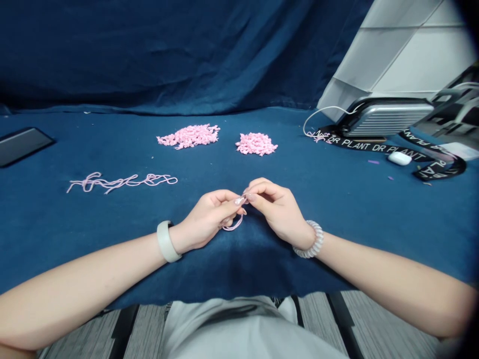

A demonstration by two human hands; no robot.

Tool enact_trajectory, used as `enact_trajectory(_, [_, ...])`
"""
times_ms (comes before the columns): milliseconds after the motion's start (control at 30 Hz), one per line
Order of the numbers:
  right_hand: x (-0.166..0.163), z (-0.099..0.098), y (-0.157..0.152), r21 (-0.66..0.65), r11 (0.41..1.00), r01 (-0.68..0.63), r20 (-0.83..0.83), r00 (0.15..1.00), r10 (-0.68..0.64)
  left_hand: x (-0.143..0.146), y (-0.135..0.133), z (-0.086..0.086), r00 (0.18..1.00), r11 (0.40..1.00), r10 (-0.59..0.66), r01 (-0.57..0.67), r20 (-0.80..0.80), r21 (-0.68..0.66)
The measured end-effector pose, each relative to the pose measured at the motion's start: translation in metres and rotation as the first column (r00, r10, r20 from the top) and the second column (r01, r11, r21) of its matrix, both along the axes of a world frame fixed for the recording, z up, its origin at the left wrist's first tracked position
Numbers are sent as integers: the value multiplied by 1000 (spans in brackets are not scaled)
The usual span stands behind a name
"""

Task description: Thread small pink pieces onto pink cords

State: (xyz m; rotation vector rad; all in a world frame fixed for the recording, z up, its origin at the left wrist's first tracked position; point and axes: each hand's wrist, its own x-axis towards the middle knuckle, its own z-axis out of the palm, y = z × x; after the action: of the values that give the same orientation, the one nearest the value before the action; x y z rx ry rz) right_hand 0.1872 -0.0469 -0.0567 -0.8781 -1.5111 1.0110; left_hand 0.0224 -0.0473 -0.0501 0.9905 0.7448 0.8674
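My left hand [207,219] and my right hand [275,207] meet fingertip to fingertip over the blue cloth [337,209], both pinching a short pink string [234,225] whose loop hangs under my left fingers. Two heaps of small pink string pieces lie farther back: a wider left heap [190,135] and a smaller right heap [256,143]. Several long pink strings [119,182] lie stretched out to the left of my hands.
A dark phone [20,144] lies at the far left edge. At the back right stand a silver ribbed case [385,117], a black printed lanyard [430,154], a white earbud case [399,158] and a white cable [322,112]. The table edge runs just under my forearms.
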Motion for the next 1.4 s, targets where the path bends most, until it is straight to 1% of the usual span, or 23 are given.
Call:
enact_trajectory(167, [0, 1, -1, -35, 997, -69, -38, 997, 68, 0, -1, 0, 999, 999, 15, -14, -42, 29])
enact_trajectory(400, [3, 0, 1, -119, 971, -206, -106, 975, 194, -3, 0, -6, 989, 991, -46, 63, -140, 120])
enact_trajectory(567, [3, 0, 1, -194, 945, -265, -108, 963, 248, -4, 0, -8, 988, 991, -52, 69, -144, 116])
enact_trajectory(667, [4, 0, 1, -200, 935, -294, -94, 955, 280, -4, 0, -7, 986, 992, -67, 83, -150, 99])
enact_trajectory(833, [3, -1, 1, -215, 927, -306, -98, 951, 292, -4, 0, -6, 986, 991, -90, 103, -143, 86])
enact_trajectory(933, [1, -3, -1, -234, 922, -309, -163, 947, 277, -3, 1, -6, 989, 991, -89, 100, -119, 90])
enact_trajectory(1000, [-2, -3, -3, -245, 925, -289, -204, 948, 243, -2, 1, -6, 991, 992, -85, 93, -103, 83])
enact_trajectory(1033, [-4, -4, -5, -253, 932, -259, -201, 957, 211, -2, 1, -5, 992, 993, -81, 89, -98, 78])
enact_trajectory(1100, [-7, -3, -7, -254, 954, -157, -143, 982, 123, -1, 1, -5, 992, 994, -76, 83, -99, 67])
enact_trajectory(1167, [-9, -3, -9, -217, 975, -38, -57, 998, 26, 1, 2, -4, 990, 995, -70, 78, -120, 64])
enact_trajectory(1233, [-11, -3, -10, -171, 984, 45, 2, 999, -46, 2, 2, -3, 986, 995, -59, 70, -155, 70])
enact_trajectory(1300, [-11, -3, -10, -155, 984, 86, 32, 996, -82, 3, 1, -3, 982, 994, -46, 62, -185, 85])
enact_trajectory(1400, [-10, -4, -9, -165, 981, 102, 32, 995, -98, 3, 1, -4, 977, 991, -34, 60, -211, 119])
